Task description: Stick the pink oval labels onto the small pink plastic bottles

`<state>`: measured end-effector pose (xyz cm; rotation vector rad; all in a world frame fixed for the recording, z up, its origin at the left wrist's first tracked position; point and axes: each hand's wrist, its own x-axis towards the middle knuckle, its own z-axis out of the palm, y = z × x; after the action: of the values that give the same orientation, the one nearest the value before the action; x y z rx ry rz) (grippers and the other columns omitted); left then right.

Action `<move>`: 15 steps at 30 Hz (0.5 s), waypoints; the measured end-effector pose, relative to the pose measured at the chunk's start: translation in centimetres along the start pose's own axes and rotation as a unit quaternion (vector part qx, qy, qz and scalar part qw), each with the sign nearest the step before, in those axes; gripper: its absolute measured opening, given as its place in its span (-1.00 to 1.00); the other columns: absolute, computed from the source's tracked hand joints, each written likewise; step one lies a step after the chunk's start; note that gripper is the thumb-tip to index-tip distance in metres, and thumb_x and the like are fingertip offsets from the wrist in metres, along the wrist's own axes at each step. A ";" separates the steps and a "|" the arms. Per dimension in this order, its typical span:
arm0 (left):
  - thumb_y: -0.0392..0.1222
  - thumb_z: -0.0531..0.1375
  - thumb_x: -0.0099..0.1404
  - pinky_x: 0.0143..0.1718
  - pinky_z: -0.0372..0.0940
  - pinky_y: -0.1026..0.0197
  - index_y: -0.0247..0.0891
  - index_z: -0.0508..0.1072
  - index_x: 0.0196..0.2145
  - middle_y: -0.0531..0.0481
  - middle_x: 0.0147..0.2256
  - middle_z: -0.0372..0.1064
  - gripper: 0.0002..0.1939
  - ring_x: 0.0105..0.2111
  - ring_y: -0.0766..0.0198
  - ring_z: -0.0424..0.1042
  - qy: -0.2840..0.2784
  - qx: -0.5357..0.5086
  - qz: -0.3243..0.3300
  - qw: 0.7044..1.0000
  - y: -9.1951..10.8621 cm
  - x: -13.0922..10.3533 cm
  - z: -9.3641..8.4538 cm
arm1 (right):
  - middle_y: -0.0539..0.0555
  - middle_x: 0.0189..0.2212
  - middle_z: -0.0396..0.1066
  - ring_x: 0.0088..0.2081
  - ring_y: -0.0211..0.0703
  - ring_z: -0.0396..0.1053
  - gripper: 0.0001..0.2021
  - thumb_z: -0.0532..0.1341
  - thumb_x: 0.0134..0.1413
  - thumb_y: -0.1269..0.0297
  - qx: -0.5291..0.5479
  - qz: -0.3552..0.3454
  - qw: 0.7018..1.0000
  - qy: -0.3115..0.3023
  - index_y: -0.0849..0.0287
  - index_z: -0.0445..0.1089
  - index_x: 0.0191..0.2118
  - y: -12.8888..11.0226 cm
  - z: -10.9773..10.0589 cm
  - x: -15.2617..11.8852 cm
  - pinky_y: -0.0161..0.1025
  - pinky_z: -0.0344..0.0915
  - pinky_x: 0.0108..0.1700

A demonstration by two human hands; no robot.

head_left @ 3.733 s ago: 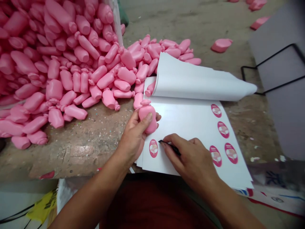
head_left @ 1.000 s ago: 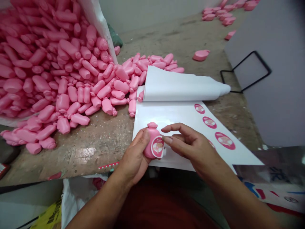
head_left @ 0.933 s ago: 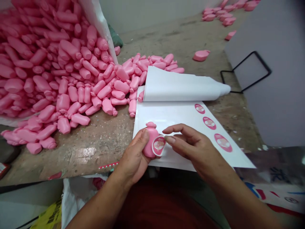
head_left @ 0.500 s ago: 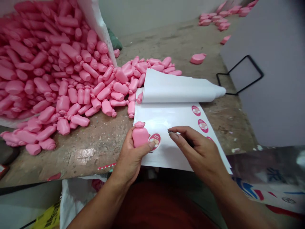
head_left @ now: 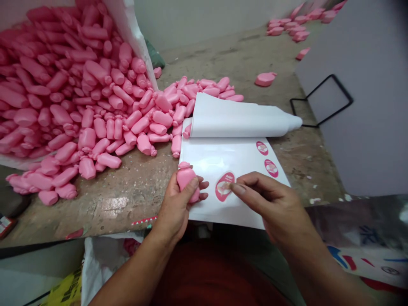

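A small pink bottle (head_left: 185, 180) stands nearly upright in my left hand (head_left: 178, 202), the thumb across its front and the fingertips showing behind it. My right hand (head_left: 270, 197) pinches the right edge of an oval pink and white sticker (head_left: 224, 187) between thumb and index finger. Between the hands, the sticker is held over a white label sheet (head_left: 207, 153), apart from the bottle. Two more oval stickers (head_left: 262, 148) show at the sheet's right side. The sheet's far part is folded back in a white roll (head_left: 239, 119).
A large white sack (head_left: 142, 40) at the left spills many pink bottles (head_left: 110, 127) onto the worn wooden table (head_left: 127, 195). One bottle (head_left: 265, 79) lies beyond the roll, and several sit at the far right. A grey panel with a black wire handle (head_left: 350, 100) stands at the right.
The sticker, earlier at my left thumb beside the bottle, is now in my right hand's pinch, away to the right. My left thumb now lies across the bottle.
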<state>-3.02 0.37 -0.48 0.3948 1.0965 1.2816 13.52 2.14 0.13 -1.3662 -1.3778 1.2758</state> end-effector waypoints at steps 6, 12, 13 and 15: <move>0.17 0.20 0.32 -0.49 0.36 0.29 -0.23 0.42 -0.01 -0.01 -0.33 0.42 -0.54 -0.43 0.30 0.44 -0.100 -0.075 -0.135 0.983 0.1 -0.7 0.4 | -0.08 -0.61 0.33 -0.55 -0.25 0.27 -0.73 0.36 0.00 0.02 0.005 0.040 0.994 -0.101 0.08 0.38 -0.39 -0.1 -0.2 0.4 -0.30 0.15 -0.50; 0.26 0.09 0.35 -0.53 0.35 0.34 -0.25 0.43 -0.04 0.01 -0.41 0.37 -0.48 -0.47 0.32 0.41 -0.117 -0.075 -0.132 0.981 0.2 -1.0 1.0 | -0.06 -0.56 0.45 -0.50 -0.23 0.40 -0.76 0.37 0.03 0.10 0.020 0.028 0.990 -0.138 0.09 0.36 -0.45 -0.5 0.0 0.4 -0.30 0.27 -0.41; 0.27 0.11 0.33 -0.52 0.35 0.34 -0.25 0.43 -0.04 0.01 -0.41 0.37 -0.47 -0.48 0.34 0.40 -0.116 -0.073 -0.129 0.982 0.2 -1.1 1.0 | -0.06 -0.56 0.45 -0.49 -0.23 0.40 -0.76 0.37 0.03 0.09 0.012 0.026 0.990 -0.136 0.09 0.37 -0.45 -0.5 -0.1 0.4 -0.30 0.27 -0.41; 0.28 0.14 0.30 -0.51 0.35 0.34 -0.25 0.43 -0.04 0.03 -0.42 0.37 -0.46 -0.50 0.36 0.38 -0.115 -0.070 -0.122 0.983 0.2 -1.2 1.0 | -0.05 -0.56 0.45 -0.49 -0.22 0.40 -0.75 0.36 0.03 0.08 -0.004 0.028 0.990 -0.136 0.10 0.37 -0.45 -0.4 -0.2 0.3 -0.29 0.27 -0.41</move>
<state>-2.20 -0.31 0.67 0.2845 0.8251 1.0589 13.57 2.53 0.52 -1.2785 -1.5359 1.5398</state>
